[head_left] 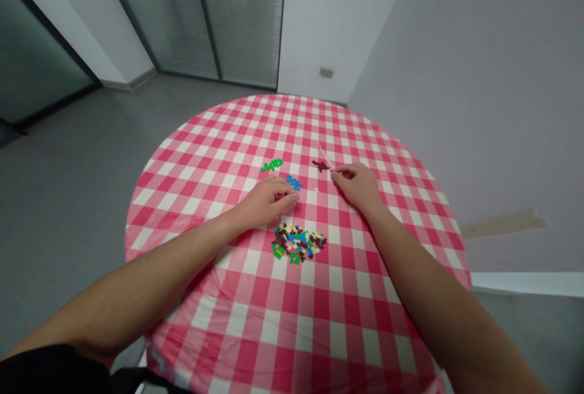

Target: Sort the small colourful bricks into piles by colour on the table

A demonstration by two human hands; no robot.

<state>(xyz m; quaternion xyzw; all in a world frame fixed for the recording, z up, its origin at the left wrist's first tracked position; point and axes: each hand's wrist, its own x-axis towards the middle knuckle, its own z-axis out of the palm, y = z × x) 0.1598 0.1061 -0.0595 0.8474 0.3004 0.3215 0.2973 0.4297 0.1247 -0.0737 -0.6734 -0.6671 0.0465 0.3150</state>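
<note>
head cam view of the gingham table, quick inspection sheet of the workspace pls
surface: round table under a pink-and-white gingham cloth, creased on the person's left side
job's things: mixed heap of small coloured bricks; green cluster, blue cluster, dark brown cluster
clutter: one small pale piece lying loose
hands: right hand pinches a thin pale stick; left hand curled beside the blue cluster
cables: nothing seen
surroundings: grey floor, glass partition with blinds, pale wall
</note>
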